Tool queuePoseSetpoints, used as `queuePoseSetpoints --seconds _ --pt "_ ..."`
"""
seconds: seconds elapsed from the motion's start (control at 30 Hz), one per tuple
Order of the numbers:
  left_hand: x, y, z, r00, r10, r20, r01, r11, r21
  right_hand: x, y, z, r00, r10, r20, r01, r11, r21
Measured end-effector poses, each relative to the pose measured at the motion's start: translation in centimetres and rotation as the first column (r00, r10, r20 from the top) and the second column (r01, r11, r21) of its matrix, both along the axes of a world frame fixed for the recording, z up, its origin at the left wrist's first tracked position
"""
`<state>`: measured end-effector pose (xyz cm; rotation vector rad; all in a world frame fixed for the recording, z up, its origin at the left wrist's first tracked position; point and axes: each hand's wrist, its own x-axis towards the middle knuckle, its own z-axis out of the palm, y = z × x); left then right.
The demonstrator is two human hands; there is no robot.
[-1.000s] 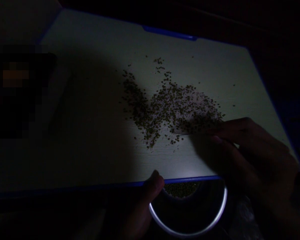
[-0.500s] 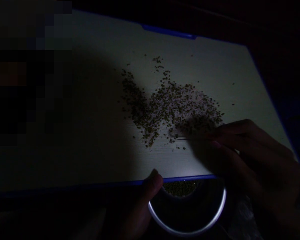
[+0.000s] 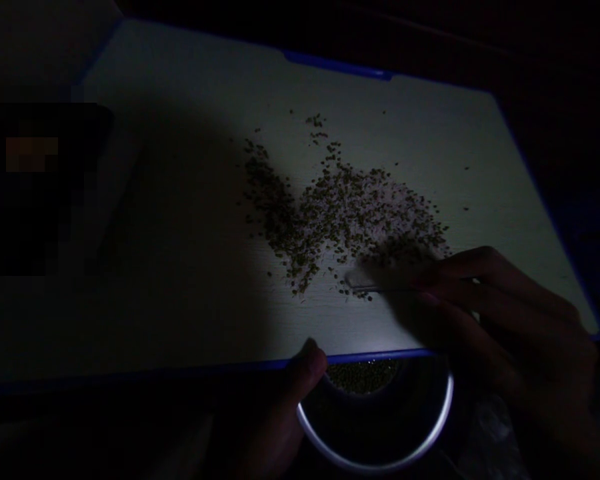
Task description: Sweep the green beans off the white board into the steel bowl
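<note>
In dim light, small green beans mixed with pale grains that look like rice [image 3: 350, 207] lie spread over a pale board [image 3: 480, 133] with a blue rim. My right hand [image 3: 510, 313] pinches a thin, flat, pale strip [image 3: 380, 278] between thumb and fingers. Its rounded end lies among a few stray beans at the near edge of the pile. My left hand [image 3: 285, 400] is at the left side of a metal bowl [image 3: 437, 427], its thumb against the board's near edge; its other fingers are mostly hidden. Green beans [image 3: 363, 375] show inside the bowl, just below that edge.
A dark object, partly blurred out [image 3: 35, 200], stands at the board's left side. A blue handle-like piece [image 3: 337, 65] sits on the far edge. Crinkled clear plastic [image 3: 493, 427] lies right of the bowl. Shadow covers the board's left half.
My right hand has moved slightly toward the board's near edge with the strip. The strip has turned to show its flat side, over the stray beans. The left hand stays put.
</note>
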<state>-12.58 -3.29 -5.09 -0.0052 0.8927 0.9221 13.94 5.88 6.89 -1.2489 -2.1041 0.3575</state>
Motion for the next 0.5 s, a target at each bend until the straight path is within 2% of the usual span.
queuePoseSetpoints --seconds 0.23,0.37,0.5 --pt "1.0 0.9 1.7 1.0 0.014 -0.001 -0.014 1.0 -0.016 -0.3 0.5 0.3 1.0 0.023 0.015 -0.023 1.0 0.022" --pt "0.9 0.7 1.6 0.995 0.011 -0.101 -0.016 0.999 -0.052 0.0 0.0 0.2 0.999 0.022 0.033 -0.022 1.0 0.0" --pt "0.9 0.6 1.2 0.998 0.021 -0.061 -0.023 0.999 -0.042 0.5 -0.8 0.3 0.998 0.049 0.037 -0.049 0.999 0.004"
